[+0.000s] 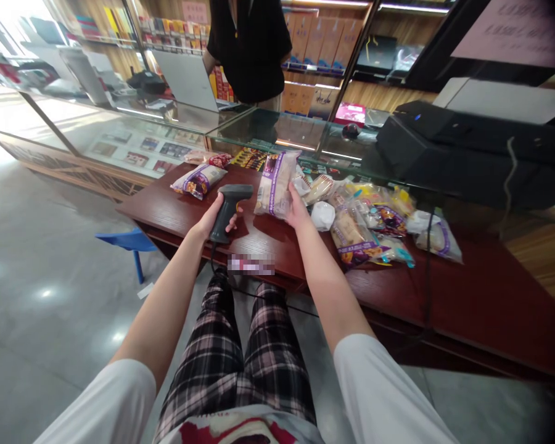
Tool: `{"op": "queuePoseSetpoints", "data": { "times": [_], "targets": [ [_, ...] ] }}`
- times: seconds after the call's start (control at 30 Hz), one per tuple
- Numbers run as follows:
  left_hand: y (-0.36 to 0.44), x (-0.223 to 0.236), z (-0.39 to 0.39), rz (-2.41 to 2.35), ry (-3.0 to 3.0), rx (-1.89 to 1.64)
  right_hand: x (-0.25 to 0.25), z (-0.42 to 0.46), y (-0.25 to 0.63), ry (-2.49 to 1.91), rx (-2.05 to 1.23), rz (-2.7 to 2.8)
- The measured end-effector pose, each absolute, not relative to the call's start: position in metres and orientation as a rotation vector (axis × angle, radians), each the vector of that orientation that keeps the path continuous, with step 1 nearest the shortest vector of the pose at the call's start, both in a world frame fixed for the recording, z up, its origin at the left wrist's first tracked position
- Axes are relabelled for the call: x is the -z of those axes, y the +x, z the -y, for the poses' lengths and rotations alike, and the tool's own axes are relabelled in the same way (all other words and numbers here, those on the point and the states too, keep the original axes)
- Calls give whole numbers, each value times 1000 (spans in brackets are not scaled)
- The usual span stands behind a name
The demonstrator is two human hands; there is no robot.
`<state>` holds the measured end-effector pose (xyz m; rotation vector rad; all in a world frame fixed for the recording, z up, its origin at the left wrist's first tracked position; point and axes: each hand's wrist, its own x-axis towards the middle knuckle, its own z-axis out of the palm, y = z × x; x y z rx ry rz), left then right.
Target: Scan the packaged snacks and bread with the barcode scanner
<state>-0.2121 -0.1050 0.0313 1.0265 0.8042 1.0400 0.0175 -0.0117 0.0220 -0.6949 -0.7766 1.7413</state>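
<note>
Faced red-brown table (481,296) in a shop, with glass display counter (134,145) behind it; beyond that, saw person in black top (250,49) by open laptop (185,80) and lit shelves of boxes (324,40). Gripped dark handheld scanner (235,192) in left hand (209,217), fingers curled closed around handle, head aimed rightward. Held purple-banded bag (274,185) in right hand (296,211), tilted, over middle of table, just beside scanner head; closed thumb along its right edge, other fingers largely hidden, so couldn't tell exact finger spread. Couldn't tell bag-to-table contact either. Saw similar bag (198,180) lying at table's left, heap of mixed packets (351,225) right of right hand, with white packet (322,216) nearest it. Also noted blue seat (129,240) on floor at left, bulky black machine (444,148) at right.
</note>
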Motion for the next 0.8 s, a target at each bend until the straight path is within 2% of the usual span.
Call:
{"op": "queuePoseSetpoints", "data": {
  "times": [0.8],
  "targets": [
    [-221,-16,98,-758,1089,-1060,-24,15,17,-672,-1768,884]
  ]
}}
